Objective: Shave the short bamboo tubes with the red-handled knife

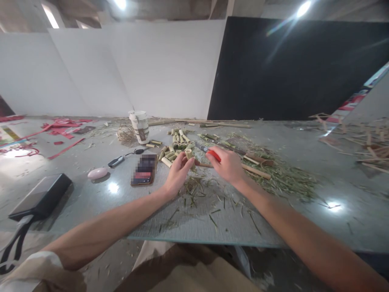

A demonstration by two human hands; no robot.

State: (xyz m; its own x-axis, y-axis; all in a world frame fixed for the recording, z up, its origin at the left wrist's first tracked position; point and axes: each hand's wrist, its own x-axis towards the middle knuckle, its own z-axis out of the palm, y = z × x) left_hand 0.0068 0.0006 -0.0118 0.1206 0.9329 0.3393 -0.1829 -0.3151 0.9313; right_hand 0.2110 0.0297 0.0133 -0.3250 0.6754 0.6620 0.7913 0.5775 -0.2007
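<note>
My left hand [178, 169] pinches a short, hollow piece of green bamboo [189, 154] just above the glass tabletop [194, 227]. My right hand [227, 164] is closed around a knife with a red handle [214, 155]; its blade points left and away, close to the bamboo piece. A thin brown stick [204, 164] lies between the two hands. Behind my left hand sits a pile of several cut bamboo pieces [174, 148]. Green shavings [282, 178] are scattered under and to the right of my hands.
A phone [144, 169] lies left of my left hand, with a pink oval object [97, 173], a key fob [116, 161] and a black power bank [41, 196] further left. A paper cup [139, 126] stands behind. Longer bamboo sticks [257, 171] lie right. Red scraps [62, 126] sit far left.
</note>
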